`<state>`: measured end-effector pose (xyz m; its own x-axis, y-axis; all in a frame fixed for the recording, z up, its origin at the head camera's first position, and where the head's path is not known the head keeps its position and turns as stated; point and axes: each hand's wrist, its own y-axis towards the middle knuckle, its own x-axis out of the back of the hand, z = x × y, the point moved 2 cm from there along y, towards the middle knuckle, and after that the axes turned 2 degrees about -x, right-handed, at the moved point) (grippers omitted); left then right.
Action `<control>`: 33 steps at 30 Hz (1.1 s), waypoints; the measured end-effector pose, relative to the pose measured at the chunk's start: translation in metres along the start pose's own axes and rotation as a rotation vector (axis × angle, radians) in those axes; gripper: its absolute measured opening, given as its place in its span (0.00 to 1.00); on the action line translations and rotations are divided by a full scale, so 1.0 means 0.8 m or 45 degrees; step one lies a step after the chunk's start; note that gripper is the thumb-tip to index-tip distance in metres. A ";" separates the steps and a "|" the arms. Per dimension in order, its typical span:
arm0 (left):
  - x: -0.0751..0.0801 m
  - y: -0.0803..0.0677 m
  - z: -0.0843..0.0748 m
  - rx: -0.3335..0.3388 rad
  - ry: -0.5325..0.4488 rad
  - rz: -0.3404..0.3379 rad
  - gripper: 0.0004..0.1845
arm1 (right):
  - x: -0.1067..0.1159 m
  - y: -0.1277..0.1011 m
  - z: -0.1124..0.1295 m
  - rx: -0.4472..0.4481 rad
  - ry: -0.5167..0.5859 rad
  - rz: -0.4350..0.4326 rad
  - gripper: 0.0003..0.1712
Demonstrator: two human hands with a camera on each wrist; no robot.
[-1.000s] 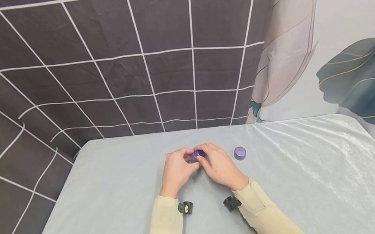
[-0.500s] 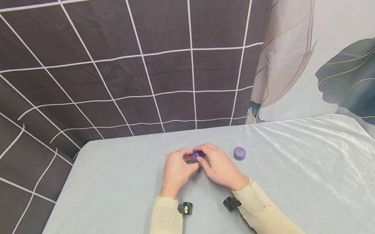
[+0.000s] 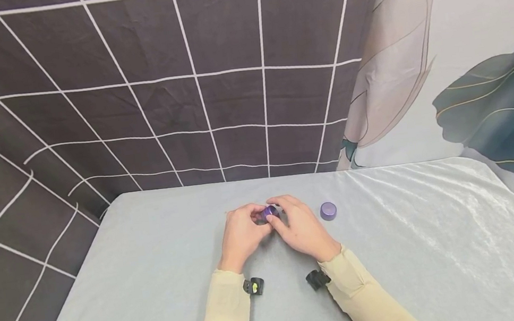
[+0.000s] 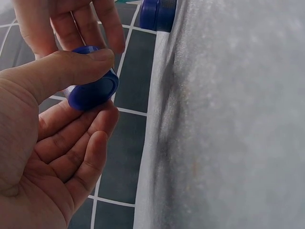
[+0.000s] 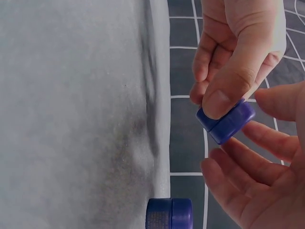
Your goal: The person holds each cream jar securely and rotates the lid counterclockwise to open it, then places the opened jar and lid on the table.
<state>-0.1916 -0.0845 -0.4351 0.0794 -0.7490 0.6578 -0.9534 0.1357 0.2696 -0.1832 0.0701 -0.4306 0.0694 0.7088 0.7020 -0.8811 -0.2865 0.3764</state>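
A small purple jar (image 3: 270,212) hangs just above the table between both hands. My left hand (image 3: 243,233) pinches it between thumb and fingers (image 4: 71,67), the jar (image 4: 94,91) lying on its side. In the right wrist view the left thumb presses on the jar (image 5: 228,122). My right hand (image 3: 300,227) is cupped loosely at the jar's other end. Its fingers (image 5: 267,140) lie fairly straight beside the jar, and its thumb stands apart from it. A second purple jar (image 3: 328,210) stands on the table just right of the right hand, also seen as a jar (image 5: 170,213) and a jar (image 4: 158,14).
The table (image 3: 417,248) wears a pale grey shiny cloth. A dark cloth with a white grid (image 3: 156,87) hangs behind and to the left. A wall with a leaf pattern (image 3: 477,74) stands at the right.
The right hand's fingers have loosened and lifted a little at the jar. The left hand and the second jar have stayed put.
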 end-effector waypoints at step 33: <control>-0.003 0.000 -0.005 -0.024 -0.014 -0.005 0.14 | -0.001 -0.002 0.000 -0.144 0.007 -0.127 0.23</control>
<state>-0.1902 -0.0801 -0.4335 0.0796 -0.7567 0.6489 -0.9475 0.1448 0.2851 -0.1819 0.0700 -0.4323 0.1566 0.7338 0.6611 -0.9172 -0.1402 0.3729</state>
